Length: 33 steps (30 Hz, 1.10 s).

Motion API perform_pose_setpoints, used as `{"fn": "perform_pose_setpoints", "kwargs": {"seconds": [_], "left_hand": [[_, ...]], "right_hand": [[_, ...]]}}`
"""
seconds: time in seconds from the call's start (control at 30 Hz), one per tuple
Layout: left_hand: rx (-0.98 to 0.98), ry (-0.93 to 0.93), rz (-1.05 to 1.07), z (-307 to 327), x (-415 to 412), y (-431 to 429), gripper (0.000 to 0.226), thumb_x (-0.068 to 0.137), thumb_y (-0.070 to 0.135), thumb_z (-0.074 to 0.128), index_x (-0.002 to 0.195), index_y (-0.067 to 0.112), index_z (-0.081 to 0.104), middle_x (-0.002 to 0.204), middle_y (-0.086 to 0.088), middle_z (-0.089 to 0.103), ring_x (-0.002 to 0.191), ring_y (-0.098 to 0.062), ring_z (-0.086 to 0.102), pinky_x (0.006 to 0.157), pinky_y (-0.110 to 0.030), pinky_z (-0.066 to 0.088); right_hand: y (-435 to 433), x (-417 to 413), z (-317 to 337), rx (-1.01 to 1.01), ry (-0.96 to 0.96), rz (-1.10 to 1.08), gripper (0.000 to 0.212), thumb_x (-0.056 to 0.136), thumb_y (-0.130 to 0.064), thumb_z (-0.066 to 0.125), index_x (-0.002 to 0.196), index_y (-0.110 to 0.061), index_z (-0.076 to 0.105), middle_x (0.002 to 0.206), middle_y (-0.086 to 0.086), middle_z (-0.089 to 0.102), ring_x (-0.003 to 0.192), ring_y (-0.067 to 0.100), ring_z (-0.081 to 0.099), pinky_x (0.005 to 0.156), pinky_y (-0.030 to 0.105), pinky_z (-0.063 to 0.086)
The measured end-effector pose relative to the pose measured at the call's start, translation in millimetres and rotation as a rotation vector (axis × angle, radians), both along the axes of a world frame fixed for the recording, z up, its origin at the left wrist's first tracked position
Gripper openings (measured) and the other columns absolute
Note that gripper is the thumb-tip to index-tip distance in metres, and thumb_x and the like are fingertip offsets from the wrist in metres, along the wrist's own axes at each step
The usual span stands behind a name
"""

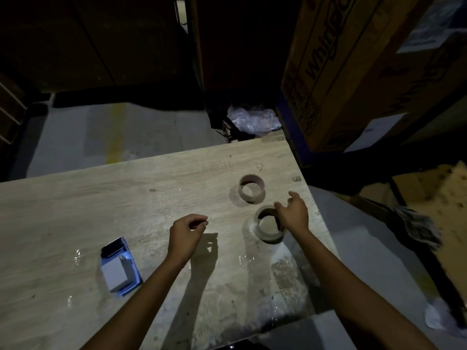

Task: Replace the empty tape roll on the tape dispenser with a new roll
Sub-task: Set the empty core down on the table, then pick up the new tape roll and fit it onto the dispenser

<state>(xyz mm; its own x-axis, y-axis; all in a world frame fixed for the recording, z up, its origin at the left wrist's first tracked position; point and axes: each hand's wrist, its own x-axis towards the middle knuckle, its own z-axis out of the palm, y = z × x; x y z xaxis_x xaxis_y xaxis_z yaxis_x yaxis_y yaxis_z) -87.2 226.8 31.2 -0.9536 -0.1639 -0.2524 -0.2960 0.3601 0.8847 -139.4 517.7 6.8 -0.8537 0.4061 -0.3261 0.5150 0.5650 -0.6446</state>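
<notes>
Two tape rolls lie flat on the pale wooden table (126, 198). The far roll (252, 189) is a thin brownish ring, apart from my hands. The near roll (267, 227) is thicker; my right hand (293, 213) rests at its right rim with fingers spread, thumb over the ring's top edge, and whether it grips the roll is unclear. My left hand (188, 231) hovers over the table left of the rolls, fingers loosely curled and holding nothing. A blue and white box-like object (120, 267) lies near the front left; I cannot tell if it is the dispenser.
A large printed cardboard box (353, 72) stands beyond the table's right corner, with crumpled clear plastic (252, 118) beside it. The table's right edge runs close to the rolls. A dark pole and a rag (419, 228) lie on the floor to the right. Lighting is dim.
</notes>
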Motion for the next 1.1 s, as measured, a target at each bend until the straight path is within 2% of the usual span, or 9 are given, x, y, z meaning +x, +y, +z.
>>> {"fn": "perform_pose_setpoints", "kwargs": {"seconds": [0.13, 0.27, 0.5, 0.6, 0.67, 0.77, 0.83, 1.0, 1.1], "left_hand": [[0.023, -0.005, -0.03, -1.1, 3.5, 14.5, 0.019, 0.087, -0.002, 0.068, 0.09, 0.016, 0.075, 0.088, -0.005, 0.076, 0.084, -0.022, 0.073, 0.084, -0.044, 0.06], [0.033, -0.013, -0.058, -0.3, 8.4, 26.9, 0.015, 0.087, -0.002, 0.07, 0.093, 0.01, 0.076, 0.088, -0.007, 0.075, 0.082, -0.022, 0.073, 0.083, -0.041, 0.06], [0.045, -0.031, -0.082, 4.2, 20.4, 37.0, 0.014, 0.087, 0.0, 0.069, 0.097, 0.008, 0.076, 0.089, -0.004, 0.075, 0.077, -0.015, 0.074, 0.082, -0.041, 0.061], [0.027, -0.018, -0.088, 6.7, 26.6, 36.2, 0.016, 0.088, 0.004, 0.07, 0.101, 0.01, 0.076, 0.093, 0.0, 0.075, 0.084, -0.014, 0.072, 0.085, -0.038, 0.06], [0.031, -0.011, -0.101, 8.9, 31.1, 35.6, 0.022, 0.088, 0.005, 0.069, 0.109, 0.013, 0.074, 0.101, 0.001, 0.074, 0.09, -0.009, 0.07, 0.085, -0.033, 0.059], [0.077, -0.029, -0.131, 14.1, 38.8, 32.7, 0.037, 0.089, 0.009, 0.069, 0.124, 0.018, 0.066, 0.117, 0.003, 0.07, 0.098, -0.002, 0.066, 0.076, -0.011, 0.053], [0.105, -0.021, -0.164, 17.9, 44.8, 29.9, 0.044, 0.089, 0.014, 0.071, 0.132, 0.02, 0.061, 0.124, 0.008, 0.065, 0.105, -0.002, 0.064, 0.073, -0.006, 0.051], [0.215, 0.029, -0.159, 33.8, 61.7, 15.1, 0.057, 0.084, 0.014, 0.077, 0.132, 0.038, 0.055, 0.122, 0.022, 0.064, 0.098, 0.001, 0.067, 0.07, -0.015, 0.055], [0.243, 0.042, -0.074, 40.5, 71.0, -1.9, 0.064, 0.08, 0.01, 0.08, 0.137, 0.028, 0.055, 0.118, 0.004, 0.069, 0.095, -0.009, 0.071, 0.076, -0.027, 0.06]], "right_hand": [[0.5, 33.5, -9.7, 0.031, -0.076, -0.065, 0.068, 0.085, -0.035, 0.072, 0.14, -0.005, 0.048, 0.13, 0.022, 0.061, 0.117, 0.038, 0.059, 0.091, 0.041, 0.051], [-11.4, 49.0, -13.1, 0.032, -0.131, -0.127, 0.042, 0.084, -0.026, 0.073, 0.119, -0.006, 0.064, 0.112, 0.017, 0.071, 0.103, 0.034, 0.066, 0.075, 0.03, 0.047], [-24.1, 61.2, -8.4, -0.047, -0.095, -0.187, 0.026, 0.085, -0.022, 0.071, 0.107, -0.01, 0.068, 0.103, 0.013, 0.072, 0.082, 0.024, 0.061, 0.069, 0.027, 0.042], [-35.1, 71.7, -4.7, -0.119, -0.091, -0.213, 0.023, 0.084, -0.027, 0.072, 0.103, -0.013, 0.068, 0.095, 0.01, 0.072, 0.074, 0.02, 0.064, 0.063, 0.03, 0.052], [-44.3, 78.0, -0.6, -0.203, -0.097, -0.237, 0.026, 0.084, -0.034, 0.072, 0.1, -0.014, 0.067, 0.089, 0.009, 0.071, 0.071, 0.023, 0.07, 0.058, 0.034, 0.06], [-63.4, 83.8, 7.5, -0.385, -0.089, -0.264, 0.033, 0.084, -0.04, 0.073, 0.098, -0.01, 0.067, 0.089, 0.011, 0.072, 0.068, 0.022, 0.072, 0.048, 0.026, 0.057], [-77.9, 86.1, 13.3, -0.483, -0.108, -0.259, 0.032, 0.086, -0.037, 0.07, 0.098, -0.008, 0.067, 0.09, 0.013, 0.072, 0.064, 0.022, 0.072, 0.05, 0.026, 0.056], [-110.9, 90.4, 32.2, -0.682, -0.163, -0.204, 0.031, 0.092, -0.026, 0.061, 0.102, 0.002, 0.063, 0.087, 0.028, 0.071, 0.057, 0.029, 0.067, 0.053, 0.031, 0.049], [-133.1, 97.1, 46.2, -0.729, -0.174, -0.132, 0.029, 0.093, -0.024, 0.056, 0.105, 0.002, 0.063, 0.09, 0.032, 0.071, 0.055, 0.028, 0.065, 0.05, 0.03, 0.047]]}}
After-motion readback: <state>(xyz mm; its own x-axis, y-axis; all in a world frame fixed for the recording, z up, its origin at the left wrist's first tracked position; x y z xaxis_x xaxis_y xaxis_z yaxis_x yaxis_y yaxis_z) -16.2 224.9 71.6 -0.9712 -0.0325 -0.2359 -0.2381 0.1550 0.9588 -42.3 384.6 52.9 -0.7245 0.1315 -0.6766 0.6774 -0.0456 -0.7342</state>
